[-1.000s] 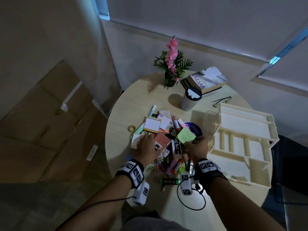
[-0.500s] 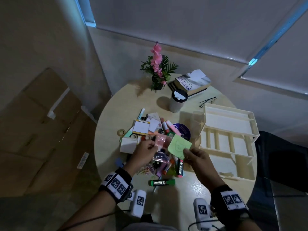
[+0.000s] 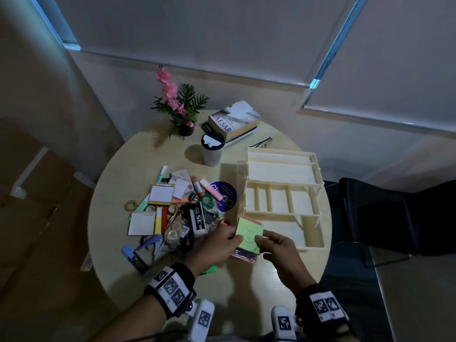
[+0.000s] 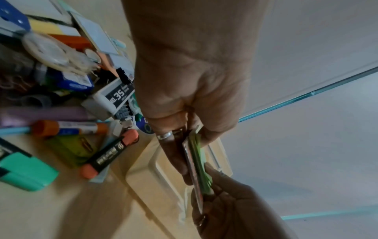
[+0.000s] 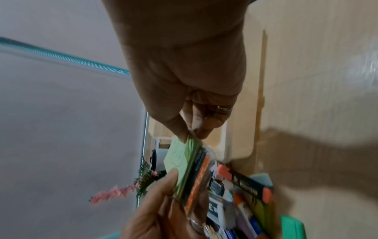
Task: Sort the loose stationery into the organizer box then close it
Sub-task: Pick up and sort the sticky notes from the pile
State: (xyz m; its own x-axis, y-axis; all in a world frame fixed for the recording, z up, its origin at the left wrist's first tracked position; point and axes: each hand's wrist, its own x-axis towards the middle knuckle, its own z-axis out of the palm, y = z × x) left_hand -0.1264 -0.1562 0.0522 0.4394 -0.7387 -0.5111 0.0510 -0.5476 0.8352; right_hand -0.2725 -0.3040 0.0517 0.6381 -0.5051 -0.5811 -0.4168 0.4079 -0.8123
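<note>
Fingers and thumbs of both hands pinch one small stack: the left hand (image 3: 217,245) holds its near-left edge, the right hand (image 3: 276,245) its near-right corner. The green sticky-note pad (image 3: 249,234), square, matte paper with a faint outline drawn on top, sits over an orange-edged packet (image 5: 199,181) in glossy wrap. The stack is held above the round pale wood-grain counter (image 3: 118,183), at the near corner of the cream plastic organizer box (image 3: 283,191), which lies open with ribbed dividers. Left of it lies a heap of loose stationery (image 3: 177,213): tape rolls, markers, pads, a staple box.
</note>
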